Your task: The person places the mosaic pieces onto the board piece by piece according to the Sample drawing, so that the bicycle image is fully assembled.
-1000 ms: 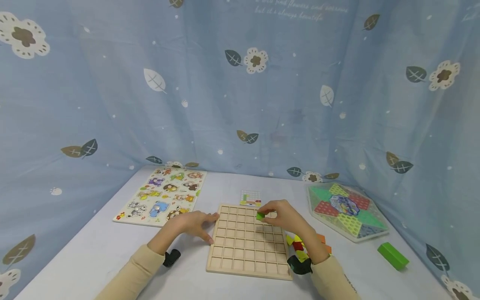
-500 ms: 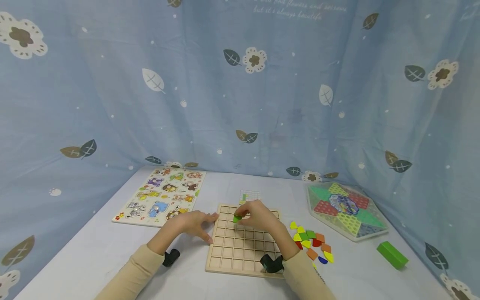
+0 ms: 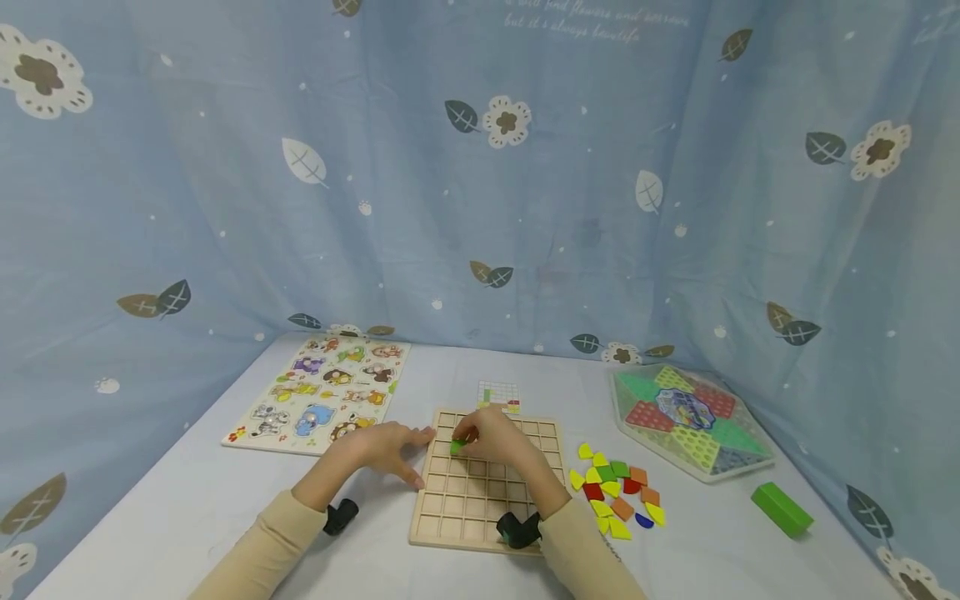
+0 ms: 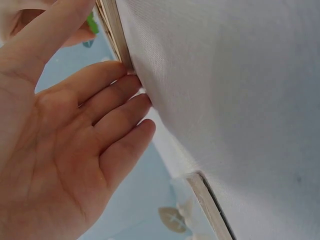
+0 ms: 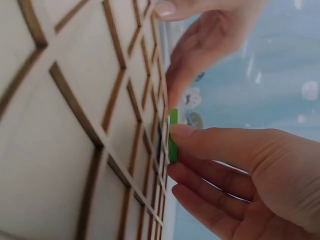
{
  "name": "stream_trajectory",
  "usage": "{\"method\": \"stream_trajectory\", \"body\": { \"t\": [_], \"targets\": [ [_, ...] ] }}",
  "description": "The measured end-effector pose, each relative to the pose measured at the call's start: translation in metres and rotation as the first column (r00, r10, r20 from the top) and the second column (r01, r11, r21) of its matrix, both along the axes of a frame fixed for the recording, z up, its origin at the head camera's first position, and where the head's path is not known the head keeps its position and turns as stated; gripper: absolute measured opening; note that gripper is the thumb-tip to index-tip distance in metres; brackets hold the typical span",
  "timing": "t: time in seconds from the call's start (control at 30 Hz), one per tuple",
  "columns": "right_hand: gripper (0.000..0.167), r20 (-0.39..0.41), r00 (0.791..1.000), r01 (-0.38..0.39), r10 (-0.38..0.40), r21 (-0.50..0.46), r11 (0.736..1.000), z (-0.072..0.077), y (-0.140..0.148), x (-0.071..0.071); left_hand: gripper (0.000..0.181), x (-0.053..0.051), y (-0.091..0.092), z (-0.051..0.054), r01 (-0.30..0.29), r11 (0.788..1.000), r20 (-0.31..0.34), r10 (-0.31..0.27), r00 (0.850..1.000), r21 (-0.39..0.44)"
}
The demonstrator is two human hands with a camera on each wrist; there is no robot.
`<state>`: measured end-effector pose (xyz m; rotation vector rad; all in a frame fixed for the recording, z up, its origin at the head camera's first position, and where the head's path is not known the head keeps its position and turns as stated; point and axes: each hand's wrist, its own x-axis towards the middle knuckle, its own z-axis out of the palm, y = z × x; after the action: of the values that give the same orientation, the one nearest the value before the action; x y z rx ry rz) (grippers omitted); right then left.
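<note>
Right hand (image 3: 491, 437): thumb and fingers pinch green tile (image 5: 173, 142) | Tile: at fingertips, flat along grid board (image 3: 453, 505) beneath; long axis unclear; contact, I cannot tell | Left hand (image 3: 385, 450): left of grip, fingers loosely extended against board's edge; right nearer tile.

Left hand (image 3: 388, 451): thumb (image 4: 52, 32) spread well apart from fingers (image 4: 127, 152);
Right hand (image 3: 497, 437): thumb and fingers pinching;
Arms (image 3: 262, 546): both stretched forward, angled inward

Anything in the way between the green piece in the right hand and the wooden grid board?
Nothing visible: the right hand pinches the green piece close over the grid board, and the left hand is at the board's left edge.
</note>
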<state>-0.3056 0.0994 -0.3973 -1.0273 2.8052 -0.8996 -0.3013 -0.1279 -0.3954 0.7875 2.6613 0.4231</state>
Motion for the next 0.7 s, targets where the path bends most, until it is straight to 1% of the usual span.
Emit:
{"method": "stream_trajectory", "body": {
  "t": [0.1, 0.23, 0.37, 0.47, 0.6, 0.7],
  "targets": [
    [0.015, 0.004, 1.000, 0.017, -0.017, 0.027, 0.999, -0.0016, -0.0041, -0.0010, 0.088, 0.0003, -0.0005, -0.0003, 0.004, 1.000, -0.003, -0.004, 1.000, 0.007],
    [0.015, 0.007, 0.999, 0.032, -0.032, 0.050, 0.998, -0.0033, -0.0044, -0.0021, 0.088, 0.0007, 0.0004, -0.0010, -0.004, 1.000, -0.002, 0.004, 1.000, 0.011],
    [0.016, 0.025, 0.999, 0.042, -0.044, 0.047, 0.998, -0.0051, -0.0038, -0.0026, 0.088, 0.0007, 0.0005, -0.0020, -0.010, 1.000, -0.002, 0.010, 1.000, 0.008],
    [0.017, 0.023, 0.999, 0.045, -0.046, 0.042, 0.998, -0.0056, -0.0038, -0.0028, 0.088, 0.0006, 0.0007, -0.0017, -0.009, 1.000, -0.005, 0.009, 1.000, 0.011],
    [0.016, 0.019, 0.998, 0.052, -0.053, 0.048, 0.997, -0.0052, -0.0041, -0.0025, 0.087, 0.0007, 0.0013, -0.0012, -0.009, 1.000, -0.011, 0.009, 1.000, 0.009],
    [0.016, 0.035, 0.998, 0.057, -0.059, 0.052, 0.997, -0.0038, -0.0034, -0.0016, 0.087, 0.0009, 0.0016, -0.0010, -0.010, 1.000, -0.009, 0.010, 1.000, 0.008]
  ]
}}
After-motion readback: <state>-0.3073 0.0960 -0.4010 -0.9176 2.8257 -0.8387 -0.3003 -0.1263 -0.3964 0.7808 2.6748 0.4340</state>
